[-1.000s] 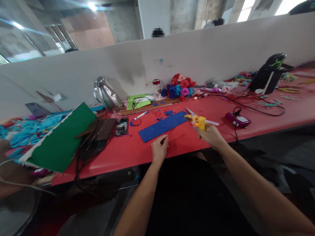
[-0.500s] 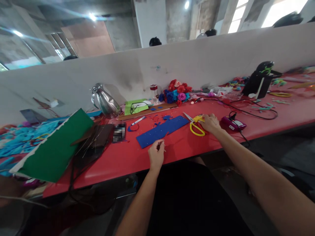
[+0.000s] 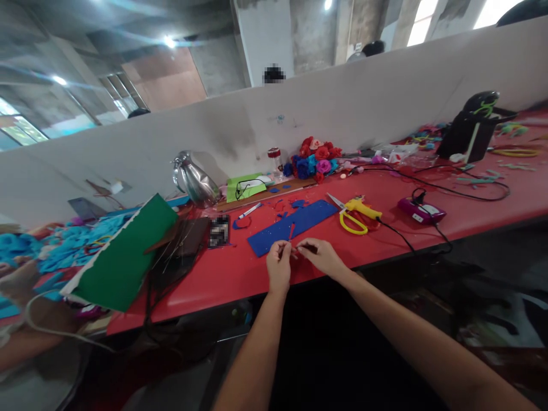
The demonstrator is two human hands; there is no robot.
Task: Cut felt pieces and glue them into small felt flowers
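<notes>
Both my hands meet over the near edge of the blue sheet (image 3: 311, 216), a flat rectangle of foam or felt on the red table. My left hand (image 3: 279, 265) is closed in a pinch, with a thin red strip (image 3: 292, 229) standing up from its fingertips. Thumb and finger of my right hand (image 3: 323, 258) are pinched together right beside it; whatever lies between them is too small to make out. To the right rest yellow-handled scissors (image 3: 353, 222) and a yellow glue gun (image 3: 363, 209), both untouched.
A purple power box (image 3: 421, 210) with black cords sits at right. Behind are paper flowers (image 3: 317, 158), a jar (image 3: 274, 158) and a steel jug (image 3: 194, 181). At left lean a green board (image 3: 128, 257) and a dark case (image 3: 184, 245). Another person's arm (image 3: 32, 342) shows far left.
My right hand has left the glue gun and scissors and come left to my left hand's fingertips. The view has shifted slightly.
</notes>
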